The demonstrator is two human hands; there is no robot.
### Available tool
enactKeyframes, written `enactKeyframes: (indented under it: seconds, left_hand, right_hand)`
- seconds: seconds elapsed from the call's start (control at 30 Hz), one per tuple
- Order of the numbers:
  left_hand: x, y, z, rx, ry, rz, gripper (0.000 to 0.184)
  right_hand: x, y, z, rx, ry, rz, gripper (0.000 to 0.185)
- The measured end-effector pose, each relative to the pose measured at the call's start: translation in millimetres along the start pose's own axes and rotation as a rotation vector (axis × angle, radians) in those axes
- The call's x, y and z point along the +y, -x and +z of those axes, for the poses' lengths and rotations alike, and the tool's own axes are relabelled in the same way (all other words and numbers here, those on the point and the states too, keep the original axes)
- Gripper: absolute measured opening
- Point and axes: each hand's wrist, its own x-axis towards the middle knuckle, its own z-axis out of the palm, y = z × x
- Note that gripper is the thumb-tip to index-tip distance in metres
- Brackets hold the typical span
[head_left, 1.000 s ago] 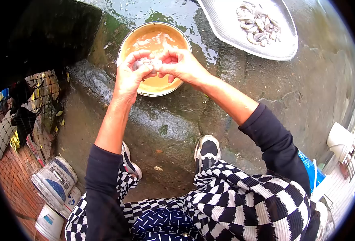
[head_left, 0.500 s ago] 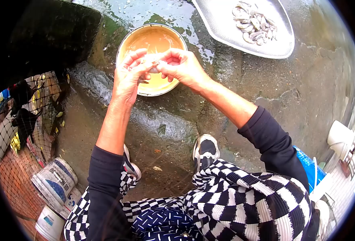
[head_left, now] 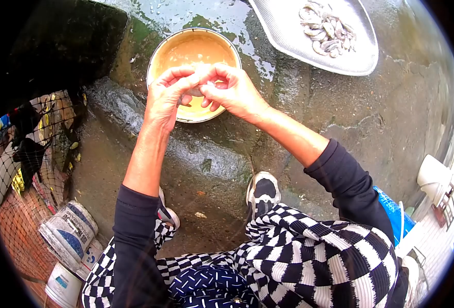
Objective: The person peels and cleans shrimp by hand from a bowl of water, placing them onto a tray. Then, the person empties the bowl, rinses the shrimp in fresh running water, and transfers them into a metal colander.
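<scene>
Over a round basin (head_left: pixel 161 51) with orange-tan contents, my two hands meet at the fingertips. A small greyish shrimp (head_left: pixel 195 93) is between them, mostly covered by the fingers. My left hand (head_left: pixel 166 98) is closed around its body from the left. From the right, my right hand (head_left: pixel 233 93) pinches its other end with thumb and forefinger. Several grey shrimp (head_left: pixel 329 32) lie in a heap in a pale mesh basket (head_left: pixel 288 38) at the upper right.
Wet concrete ground (head_left: pixel 309 113) surrounds the basin. A dark block (head_left: pixel 68 46) stands at upper left above black netting (head_left: pixel 16 215). White buckets (head_left: pixel 70 231) are at lower left; a blue container (head_left: pixel 388 210) and another white bucket (head_left: pixel 435 177) are at right.
The fingers have shifted slightly around the shrimp, and my right fingertips have curled further in. Both hands remain over the basin. The view has moved a little.
</scene>
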Motion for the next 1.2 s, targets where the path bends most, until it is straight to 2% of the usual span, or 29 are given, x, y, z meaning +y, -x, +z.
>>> enactKeyframes:
  seconds: [0.13,0.2,0.27,0.3,0.33,0.43,0.53,1.03,1.2]
  left_hand:
    - [-3,-7,-6,-0.026,-0.017,-0.022,0.020]
    - [-1,-8,-6,0.003,0.047,-0.031,0.018]
    - [5,-5,-7,-0.013,0.065,-0.033,0.018]
    - [7,-3,-8,-0.029,0.082,-0.034,0.019]
    - [8,-3,-9,-0.029,0.082,-0.034,0.019]
    - [10,-2,-10,-0.064,0.079,-0.038,0.017]
    - [12,0,-8,-0.088,0.065,-0.068,0.017]
    - [13,4,-7,-0.111,0.201,-0.123,0.020]
    - [13,7,-4,-0.111,-0.004,-0.091,0.020]
  right_hand:
    - [4,-1,-2,0.004,-0.003,-0.006,0.009]
    - [3,-1,-5,0.058,-0.029,0.064,0.009]
    - [6,-5,-12,0.102,-0.073,0.019,0.012]
    - [3,-6,-14,0.101,-0.061,0.024,0.021]
    - [1,-5,-14,0.102,-0.061,0.024,0.021]
    - [-12,-2,-12,-0.011,-0.095,0.081,0.039]
    - [-13,-5,-11,-0.075,-0.164,0.150,0.037]
    - [-9,0,-11,-0.041,-0.116,0.104,0.022]
    - [-5,-1,-11,-0.042,-0.055,0.070,0.022]
